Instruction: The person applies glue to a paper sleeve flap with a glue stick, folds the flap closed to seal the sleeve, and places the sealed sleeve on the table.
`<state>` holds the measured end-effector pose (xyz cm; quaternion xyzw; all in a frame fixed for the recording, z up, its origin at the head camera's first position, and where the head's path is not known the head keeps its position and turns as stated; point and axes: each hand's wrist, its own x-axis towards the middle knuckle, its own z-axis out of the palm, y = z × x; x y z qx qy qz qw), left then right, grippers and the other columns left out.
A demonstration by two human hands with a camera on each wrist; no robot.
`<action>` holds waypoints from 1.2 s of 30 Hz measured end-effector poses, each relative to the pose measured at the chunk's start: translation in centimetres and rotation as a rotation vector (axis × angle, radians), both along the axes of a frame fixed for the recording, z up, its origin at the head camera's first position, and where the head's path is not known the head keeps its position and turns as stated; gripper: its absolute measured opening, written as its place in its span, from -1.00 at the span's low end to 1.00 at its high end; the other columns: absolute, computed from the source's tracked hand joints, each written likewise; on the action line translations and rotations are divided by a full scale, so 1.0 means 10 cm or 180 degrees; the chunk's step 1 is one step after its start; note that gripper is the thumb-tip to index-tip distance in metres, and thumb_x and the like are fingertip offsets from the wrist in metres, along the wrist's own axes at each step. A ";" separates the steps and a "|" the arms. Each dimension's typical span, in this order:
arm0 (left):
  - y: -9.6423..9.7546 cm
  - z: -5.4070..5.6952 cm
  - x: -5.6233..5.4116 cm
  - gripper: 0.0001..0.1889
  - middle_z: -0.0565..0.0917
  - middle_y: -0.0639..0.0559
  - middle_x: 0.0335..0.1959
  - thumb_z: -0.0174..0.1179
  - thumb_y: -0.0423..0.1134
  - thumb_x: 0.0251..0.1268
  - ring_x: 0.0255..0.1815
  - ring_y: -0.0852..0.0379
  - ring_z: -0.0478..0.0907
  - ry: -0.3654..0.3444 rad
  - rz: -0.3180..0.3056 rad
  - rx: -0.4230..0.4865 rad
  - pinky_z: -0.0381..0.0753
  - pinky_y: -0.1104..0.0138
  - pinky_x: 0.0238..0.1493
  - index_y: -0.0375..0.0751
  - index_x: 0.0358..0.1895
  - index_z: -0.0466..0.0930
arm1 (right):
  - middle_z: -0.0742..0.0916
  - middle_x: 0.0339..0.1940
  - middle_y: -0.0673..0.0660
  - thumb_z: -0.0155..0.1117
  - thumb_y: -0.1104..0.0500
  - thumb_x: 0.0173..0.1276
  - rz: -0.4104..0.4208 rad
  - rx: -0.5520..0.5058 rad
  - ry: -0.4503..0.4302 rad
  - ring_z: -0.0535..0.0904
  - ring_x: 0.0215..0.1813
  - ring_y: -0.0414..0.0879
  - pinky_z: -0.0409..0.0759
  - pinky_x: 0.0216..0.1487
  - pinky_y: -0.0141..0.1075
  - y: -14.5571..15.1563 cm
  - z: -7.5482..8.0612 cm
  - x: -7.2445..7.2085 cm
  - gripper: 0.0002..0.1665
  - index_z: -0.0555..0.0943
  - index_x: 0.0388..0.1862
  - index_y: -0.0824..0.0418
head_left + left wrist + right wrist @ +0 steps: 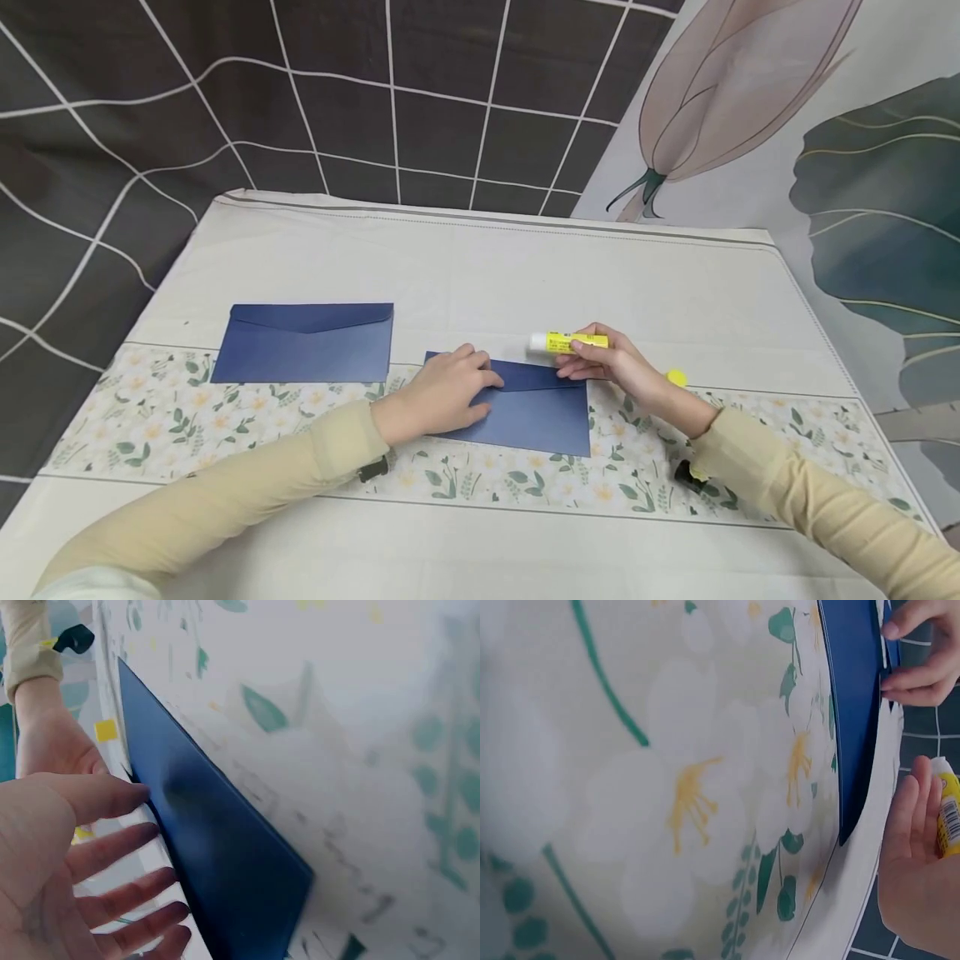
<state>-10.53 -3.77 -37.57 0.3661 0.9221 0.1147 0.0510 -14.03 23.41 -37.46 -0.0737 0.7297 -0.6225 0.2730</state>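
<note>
A dark blue envelope lies in front of me, its flap along the far edge. On its left part rests my left hand, thumb and fingers spread and touching the paper. The left wrist view shows these fingertips along the edge of the envelope. My right hand holds a yellow glue stick between thumb and fingers, white end pointing left, above the envelope's right far corner. Part of the glue stick also shows in the right wrist view.
Another blue envelope lies to the left. A small round yellow cap sits on the tablecloth just beyond my right wrist. The pale cloth has a flowered band. Behind the table hangs a dark gridded cloth.
</note>
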 end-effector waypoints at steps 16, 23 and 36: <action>-0.10 0.07 -0.33 -0.75 0.75 0.07 -0.06 0.15 -0.39 0.32 0.04 0.08 0.65 -0.0327 0.0150 0.0579 0.61 0.20 0.07 -0.08 -0.02 0.70 | 0.72 -0.40 0.15 0.17 0.34 0.34 -0.0255 0.0224 0.1519 0.63 -0.47 -0.21 0.65 -0.40 -0.35 -0.25 0.13 0.16 -0.78 0.49 -0.06 0.40; -0.08 0.09 -0.44 -0.75 0.75 0.06 -0.06 0.12 -0.37 0.35 0.03 0.09 0.66 -0.0403 0.0196 0.0644 0.63 0.21 0.04 -0.08 -0.02 0.70 | 0.72 -0.41 0.02 0.37 0.22 0.19 0.0493 0.1190 0.3061 0.52 -0.50 -0.31 0.59 -0.51 -0.33 -0.46 0.04 0.21 -0.73 0.55 -0.14 0.20; -0.10 0.10 -0.46 -0.75 0.75 0.04 -0.07 0.13 -0.38 0.34 0.03 0.08 0.67 -0.0478 0.0219 0.0690 0.63 0.23 0.05 -0.09 -0.02 0.71 | 0.62 -0.59 -0.09 0.35 0.07 0.26 0.1077 0.2121 0.3237 0.44 -0.59 -0.34 0.46 -0.54 -0.47 -0.59 0.12 0.14 -0.75 0.54 -0.22 0.18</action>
